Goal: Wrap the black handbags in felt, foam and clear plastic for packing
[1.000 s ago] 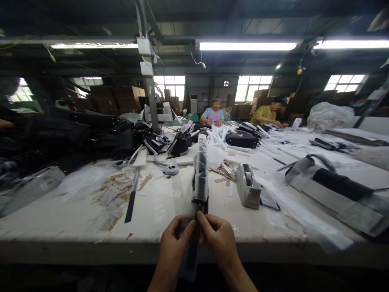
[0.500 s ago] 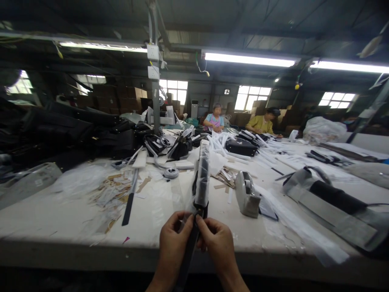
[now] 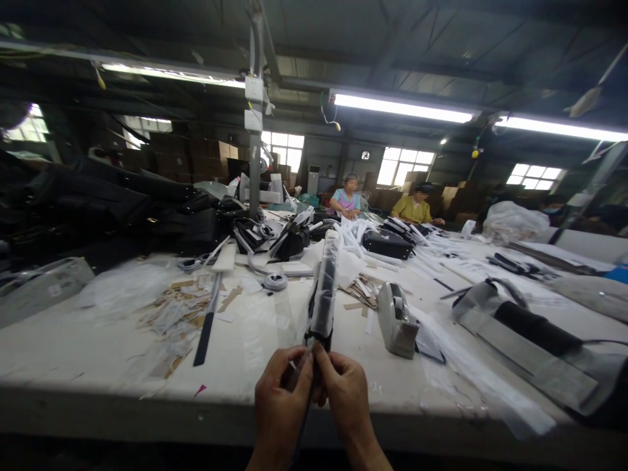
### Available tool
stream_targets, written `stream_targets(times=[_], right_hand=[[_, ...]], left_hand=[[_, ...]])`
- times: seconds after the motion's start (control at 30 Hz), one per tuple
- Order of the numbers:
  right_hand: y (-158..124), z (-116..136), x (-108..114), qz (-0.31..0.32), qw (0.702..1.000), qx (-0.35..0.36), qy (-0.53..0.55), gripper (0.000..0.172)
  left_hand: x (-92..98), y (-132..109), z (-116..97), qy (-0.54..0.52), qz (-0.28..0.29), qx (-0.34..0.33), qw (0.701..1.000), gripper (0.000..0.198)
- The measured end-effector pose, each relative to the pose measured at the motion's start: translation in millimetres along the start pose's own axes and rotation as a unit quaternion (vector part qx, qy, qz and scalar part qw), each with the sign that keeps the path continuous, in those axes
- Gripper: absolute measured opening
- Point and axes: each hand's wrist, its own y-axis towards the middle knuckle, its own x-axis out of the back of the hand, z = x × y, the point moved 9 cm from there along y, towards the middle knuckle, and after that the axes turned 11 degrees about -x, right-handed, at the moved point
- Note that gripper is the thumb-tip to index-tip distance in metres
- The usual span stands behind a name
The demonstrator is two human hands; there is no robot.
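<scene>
In the middle of the head view a long, narrow black piece (image 3: 324, 294), covered in translucent white plastic, stretches away from me over the table. From its near end a dark strap (image 3: 305, 418) runs down between my hands. My left hand (image 3: 280, 396) is closed, thumb and forefinger pinching at the strap where it meets the wrapped piece. Right beside it, my right hand (image 3: 345, 386) pinches the same spot, also closed, with its thumb tip almost touching the left one. A bit of clear film shows by the left fingers. What lies beneath the fingertips is hidden.
A tape dispenser (image 3: 396, 320) stands to the right, with a grey-and-black bag (image 3: 534, 347) beyond it. Paper scraps (image 3: 181, 311) and a black-ended strip (image 3: 205, 337) lie left. Black bags (image 3: 112, 209) are heaped further left. Two people (image 3: 347, 196) sit across the table.
Both hands have shifted slightly down and left in view, still pinching at the near end of the wrapped piece. The camera view has turned a little.
</scene>
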Motion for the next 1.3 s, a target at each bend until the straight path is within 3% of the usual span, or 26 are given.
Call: stream_targets(times=[0.13, 0.4, 0.63, 0.8, 0.93, 1.1, 1.3], right_hand=[[-4.4, 1.1, -4.8, 0.021, 0.999, 0.024, -0.02, 0.056], [-12.5, 12.2, -9.7, -0.007, 0.992, 0.085, -0.09, 0.05], [-5.0, 6.8, -14.6, 0.009, 0.999, 0.03, -0.016, 0.048], [-4.8, 9.0, -13.7, 0.004, 1.0, 0.026, 0.0, 0.05], [-4.2, 5.6, -13.5, 0.012, 1.0, 0.019, 0.012, 0.051], [-0.4, -4.9, -19.7, 0.055, 0.996, -0.015, 0.067, 0.053], [-7.7, 1.3, -23.8, 0.087, 0.993, 0.002, 0.073, 0.06]], left_hand=[[9.0, 7.7, 0.0, 0.035, -0.02, 0.004, 0.999, 0.023], [16.8, 21.9, 6.3, 0.094, -0.02, 0.033, 0.995, 0.028], [17.3, 14.8, -22.8, 0.135, -0.022, -0.106, 0.985, 0.016], [15.7, 9.9, -38.0, 0.116, 0.023, -0.117, 0.986, 0.02], [13.9, 2.8, -49.6, 0.126, 0.07, -0.167, 0.975, 0.016], [13.7, -12.0, -52.2, 0.162, 0.088, -0.258, 0.948, 0.023], [11.8, -28.3, -55.5, 0.279, 0.108, -0.367, 0.881, 0.027]])
